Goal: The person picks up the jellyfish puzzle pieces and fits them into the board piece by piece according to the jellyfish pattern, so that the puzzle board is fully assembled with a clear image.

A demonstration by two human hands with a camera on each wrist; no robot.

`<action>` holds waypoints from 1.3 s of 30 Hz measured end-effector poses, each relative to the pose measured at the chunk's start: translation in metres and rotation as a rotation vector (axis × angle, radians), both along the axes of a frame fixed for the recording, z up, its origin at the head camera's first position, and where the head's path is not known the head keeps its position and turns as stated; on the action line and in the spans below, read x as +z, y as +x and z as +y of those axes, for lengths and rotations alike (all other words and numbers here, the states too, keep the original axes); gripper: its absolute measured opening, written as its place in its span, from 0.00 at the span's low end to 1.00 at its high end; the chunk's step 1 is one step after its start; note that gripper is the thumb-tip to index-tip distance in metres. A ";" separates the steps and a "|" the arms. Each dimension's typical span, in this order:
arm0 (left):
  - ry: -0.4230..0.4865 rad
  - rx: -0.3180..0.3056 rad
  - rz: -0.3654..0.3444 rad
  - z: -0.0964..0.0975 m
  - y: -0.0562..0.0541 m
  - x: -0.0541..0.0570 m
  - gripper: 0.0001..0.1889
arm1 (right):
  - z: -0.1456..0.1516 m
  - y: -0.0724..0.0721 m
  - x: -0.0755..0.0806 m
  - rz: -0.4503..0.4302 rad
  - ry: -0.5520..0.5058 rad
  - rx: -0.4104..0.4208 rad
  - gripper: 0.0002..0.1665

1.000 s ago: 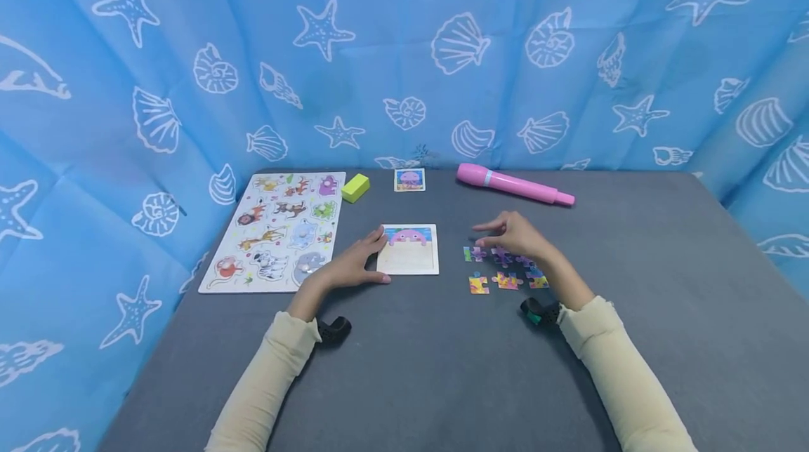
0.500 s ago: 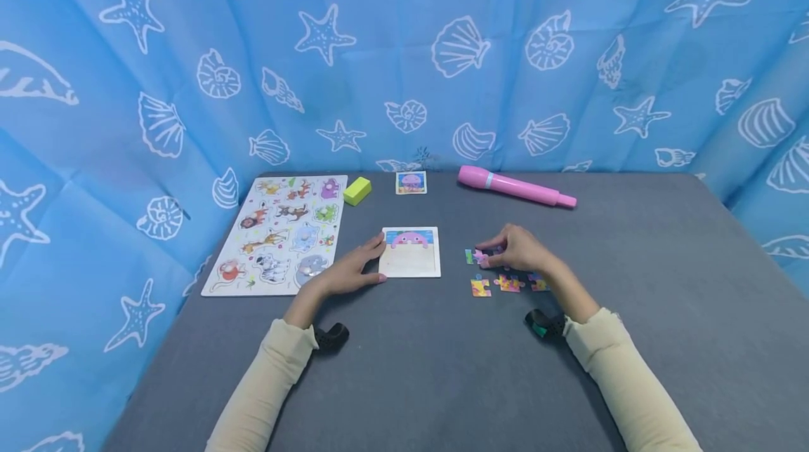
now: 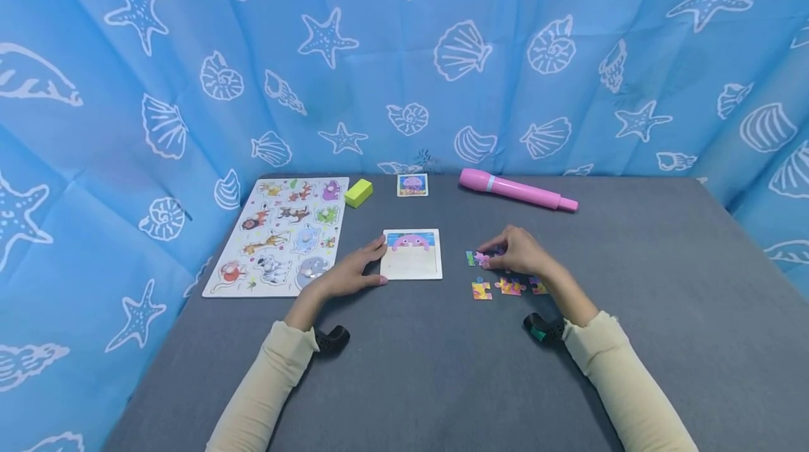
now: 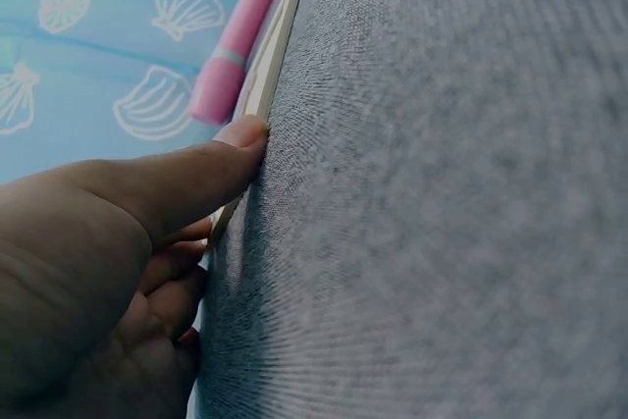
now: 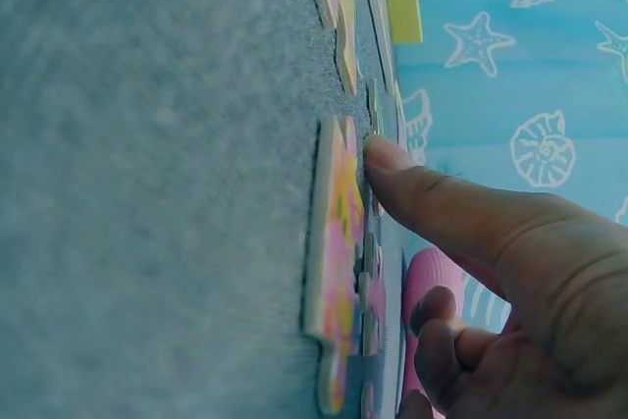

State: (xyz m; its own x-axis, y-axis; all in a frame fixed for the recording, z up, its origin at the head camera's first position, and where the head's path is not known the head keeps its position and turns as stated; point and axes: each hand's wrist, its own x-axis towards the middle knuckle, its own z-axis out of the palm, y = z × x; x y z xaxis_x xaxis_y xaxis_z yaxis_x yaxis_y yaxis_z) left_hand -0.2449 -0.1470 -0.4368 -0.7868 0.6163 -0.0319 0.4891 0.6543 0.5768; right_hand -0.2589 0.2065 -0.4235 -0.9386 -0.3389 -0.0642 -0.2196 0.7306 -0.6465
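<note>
A small square wooden puzzle tray (image 3: 411, 266), with part of a pink cartoon creature along its top, lies mid-table in the head view. My left hand (image 3: 350, 273) holds its left side, thumb at the near corner and fingers farther up the edge. On the right, my right hand (image 3: 526, 254) pinches a pink jigsaw piece (image 3: 482, 260) between thumb and forefinger, low over the table. That hand partly covers other pieces behind it. Nearer me lies a row of yellow and pink jigsaw pieces (image 3: 482, 290). In the right wrist view the thumb hides most of the pinched piece.
An animal peg puzzle board (image 3: 291, 266) lies at the left, beside a yellow-green block (image 3: 359, 193). A small picture card (image 3: 412, 185) and a pink microphone-like stick (image 3: 518, 190) lie along the back. A blue shell-print curtain (image 3: 404, 59) hangs behind the table.
My right hand has come down from above the jigsaw pieces, and its thumb and forefinger have closed on one. The left hand stays at the tray. The head view has shifted slightly.
</note>
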 end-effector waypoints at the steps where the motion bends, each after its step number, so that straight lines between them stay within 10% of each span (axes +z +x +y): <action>1: 0.002 0.001 -0.003 0.000 0.000 0.001 0.38 | 0.000 0.000 0.000 0.009 0.003 0.006 0.19; 20: -0.017 0.018 0.022 -0.001 0.003 0.002 0.36 | -0.092 -0.020 0.022 0.139 -0.014 0.078 0.16; 39: -0.038 0.043 0.067 -0.001 0.002 0.008 0.35 | -0.141 -0.032 -0.005 0.163 -0.049 0.199 0.16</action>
